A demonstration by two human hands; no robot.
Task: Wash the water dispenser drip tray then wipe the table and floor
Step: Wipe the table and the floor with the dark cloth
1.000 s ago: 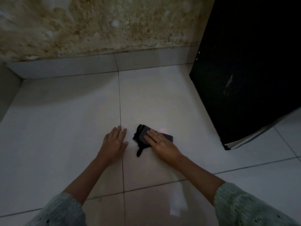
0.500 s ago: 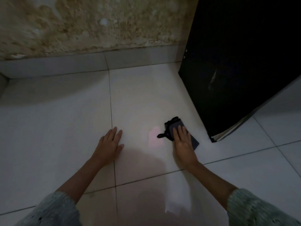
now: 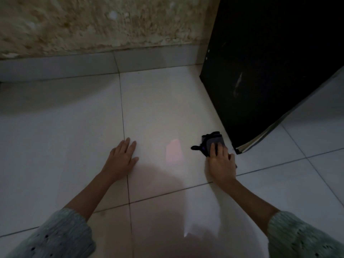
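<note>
A small dark grey cloth (image 3: pixel 212 141) lies flat on the white tiled floor (image 3: pixel 158 112), close to the bottom corner of a black cabinet. My right hand (image 3: pixel 221 162) presses down on the cloth's near half, fingers together on top of it. My left hand (image 3: pixel 122 158) rests palm down on the bare tile to the left, fingers slightly spread, holding nothing. Both forearms come from pale green knitted sleeves at the bottom.
A tall black cabinet or appliance (image 3: pixel 270 62) stands at the right, its lower corner just right of the cloth. A stained, peeling wall (image 3: pixel 102 23) with a grey tile skirting (image 3: pixel 59 65) runs along the back. A faint pink reflection (image 3: pixel 174 150) shows between my hands.
My right hand has slid the cloth across the floor from the middle to the right, up to the black cabinet's corner. My left hand has stayed planted on the tile.
</note>
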